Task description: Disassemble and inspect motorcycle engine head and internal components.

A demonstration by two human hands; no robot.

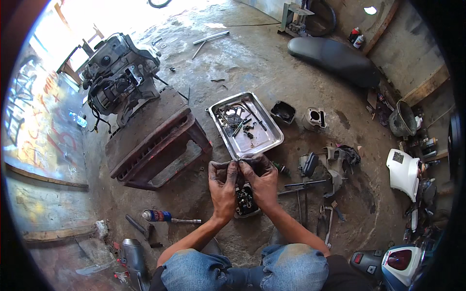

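Observation:
My left hand (pixel 223 189) and my right hand (pixel 260 184) meet at the centre, fingertips pinched together around something small and dark that I cannot make out. Directly beneath them on the floor sits a dark engine part with bolts and valve gear, like a cylinder head (pixel 246 201). Beyond my hands lies a metal tray (pixel 278 137) holding several tools and small dark parts. A black casing (pixel 283 112) and a silver cylinder block (pixel 315 118) stand right of the tray. A green-handled tool (pixel 283 169) lies just right of my right hand.
At left an engine (pixel 116 72) rests on a worn stool (pixel 145 140). A spray can (pixel 156 216) lies near my left forearm. Bars and tools (pixel 327 223) lie at right, with a seat (pixel 332 60), bucket (pixel 403 121) and white panel (pixel 403 172) along the wall.

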